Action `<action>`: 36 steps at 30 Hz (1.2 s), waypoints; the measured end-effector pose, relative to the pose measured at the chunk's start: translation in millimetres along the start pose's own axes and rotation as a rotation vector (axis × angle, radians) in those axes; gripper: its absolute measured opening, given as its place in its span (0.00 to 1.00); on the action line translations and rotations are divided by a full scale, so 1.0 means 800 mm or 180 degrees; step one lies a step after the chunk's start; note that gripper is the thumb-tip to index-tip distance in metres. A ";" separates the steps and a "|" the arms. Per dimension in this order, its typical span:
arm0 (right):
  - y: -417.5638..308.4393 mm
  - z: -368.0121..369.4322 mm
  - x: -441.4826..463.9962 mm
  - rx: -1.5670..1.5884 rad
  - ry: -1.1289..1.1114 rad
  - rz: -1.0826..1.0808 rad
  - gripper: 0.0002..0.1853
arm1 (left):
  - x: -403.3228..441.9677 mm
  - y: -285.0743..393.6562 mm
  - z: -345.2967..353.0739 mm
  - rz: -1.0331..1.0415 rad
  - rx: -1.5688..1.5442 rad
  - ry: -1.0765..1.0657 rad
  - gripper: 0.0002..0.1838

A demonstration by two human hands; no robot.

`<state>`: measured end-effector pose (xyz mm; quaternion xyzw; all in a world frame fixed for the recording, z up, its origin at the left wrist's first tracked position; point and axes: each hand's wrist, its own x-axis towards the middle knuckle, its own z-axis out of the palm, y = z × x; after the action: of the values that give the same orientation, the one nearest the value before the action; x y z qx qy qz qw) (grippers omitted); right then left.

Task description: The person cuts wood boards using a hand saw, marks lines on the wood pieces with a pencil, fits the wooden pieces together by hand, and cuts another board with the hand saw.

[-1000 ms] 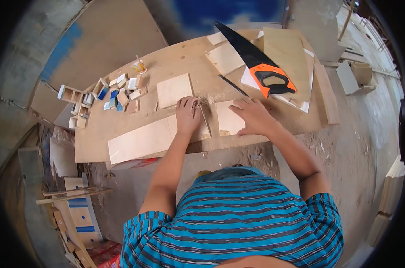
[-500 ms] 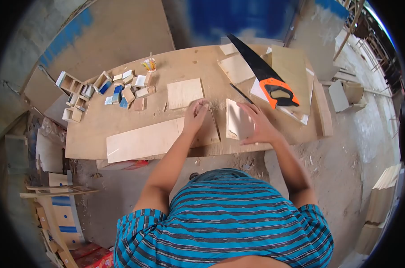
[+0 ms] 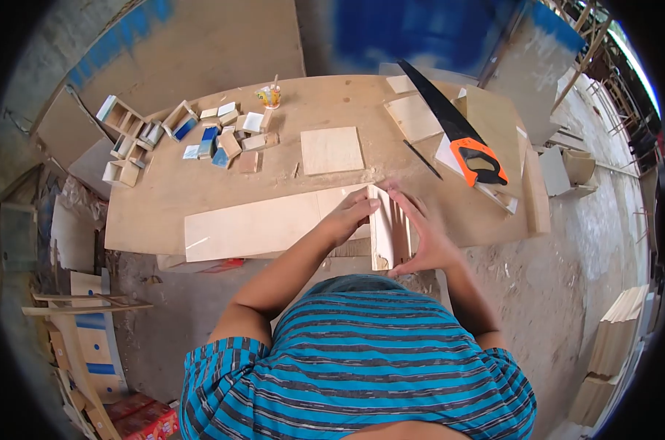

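A small wooden board (image 3: 388, 229) is tilted up on edge near the table's front edge, between my hands. My left hand (image 3: 353, 214) pinches its upper left edge with the thumb on top. My right hand (image 3: 429, 236) grips its right side, fingers at the far end and thumb at the near end. Under my left hand lies a long pale board (image 3: 252, 224). A square board (image 3: 331, 151) rests flat beyond my hands. To the right are a dark pencil-like stick (image 3: 423, 160) and a handsaw (image 3: 479, 161) with an orange and black handle.
Small painted and bare wood blocks (image 3: 230, 143) lie at the table's left, beside open wooden boxes (image 3: 123, 117). A cup (image 3: 269, 97) stands at the back. Thin boards (image 3: 413, 117) lie under and around the saw.
The small board, flat at first, has been lifted on edge by my right hand and brought toward me. My left hand has moved from the long board's end onto it. The view has shifted.
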<state>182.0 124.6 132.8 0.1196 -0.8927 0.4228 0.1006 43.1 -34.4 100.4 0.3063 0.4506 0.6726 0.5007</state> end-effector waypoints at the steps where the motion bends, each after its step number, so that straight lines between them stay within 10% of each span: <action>1: 0.000 0.007 0.002 0.0152 0.0038 -0.0104 0.66 | -0.007 0.006 -0.002 -0.0126 0.0002 0.0008 0.56; 4: -0.004 0.020 0.006 0.0290 -0.0036 -0.0031 0.67 | -0.023 0.002 -0.018 0.0065 -0.0296 -0.0208 0.44; 36: 0.012 0.075 0.030 0.0645 -0.0462 -0.0417 0.60 | -0.108 -0.011 -0.058 -0.0185 -0.0703 0.0359 0.36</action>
<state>151.7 80.9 94.8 0.2174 -0.8406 0.4935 0.0505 33.4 -129.9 76.8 0.1977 0.4100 0.7195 0.5245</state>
